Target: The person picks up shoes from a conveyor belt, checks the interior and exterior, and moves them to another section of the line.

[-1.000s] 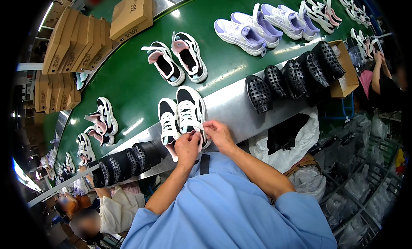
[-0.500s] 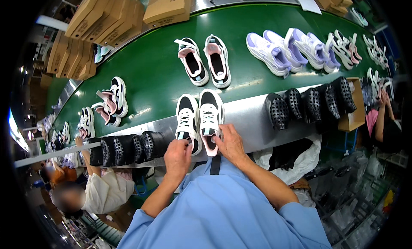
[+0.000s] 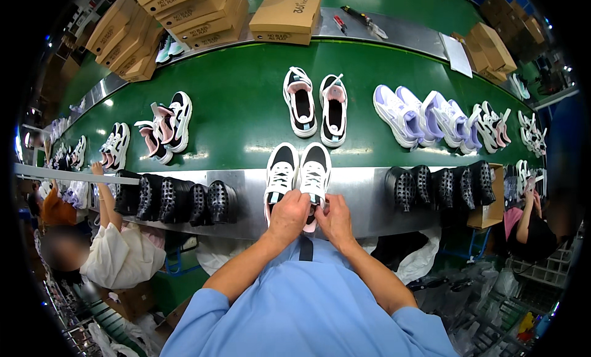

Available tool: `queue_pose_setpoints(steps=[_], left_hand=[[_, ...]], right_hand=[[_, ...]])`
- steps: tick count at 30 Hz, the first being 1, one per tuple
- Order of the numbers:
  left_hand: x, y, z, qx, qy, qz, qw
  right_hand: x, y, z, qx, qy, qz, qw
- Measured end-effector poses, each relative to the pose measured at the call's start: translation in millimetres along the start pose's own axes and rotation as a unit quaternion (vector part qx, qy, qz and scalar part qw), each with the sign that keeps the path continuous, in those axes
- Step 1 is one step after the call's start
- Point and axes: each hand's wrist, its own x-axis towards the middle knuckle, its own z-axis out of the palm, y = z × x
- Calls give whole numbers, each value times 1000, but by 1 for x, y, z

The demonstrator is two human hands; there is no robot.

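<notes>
In front of me a pair of black-and-white sneakers stands side by side on the metal edge, toes pointing away: the left sneaker and the right sneaker. My left hand is closed at the tongue and strap of the right sneaker, its fingertips partly hidden. At the same shoe's opening, my right hand pinches the collar from the other side. Pink lining shows between the hands. Just beyond lies a second black-and-white pair, with a left shoe and a right shoe, heels toward me.
Black studded shoe forms line the metal ledge at left and right. Lilac-and-white sneakers and more black-and-white sneakers rest on the green belt. Cardboard boxes stand behind. Co-workers are at both sides.
My left hand has shifted from the left sneaker to the right one, joining my right hand at its opening. The view has tilted up, showing more of the far side.
</notes>
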Motion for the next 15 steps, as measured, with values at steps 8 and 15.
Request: queue_pose_setpoints(steps=[8,15], left_hand=[[-64,-4,-60,-28,-104,-62,992],[-38,10,-20,63,-224,-76,970]], right_hand=[[-13,4,-6,-58,-19,-48,997],[-1,3,-10,-4,-46,-37,998]])
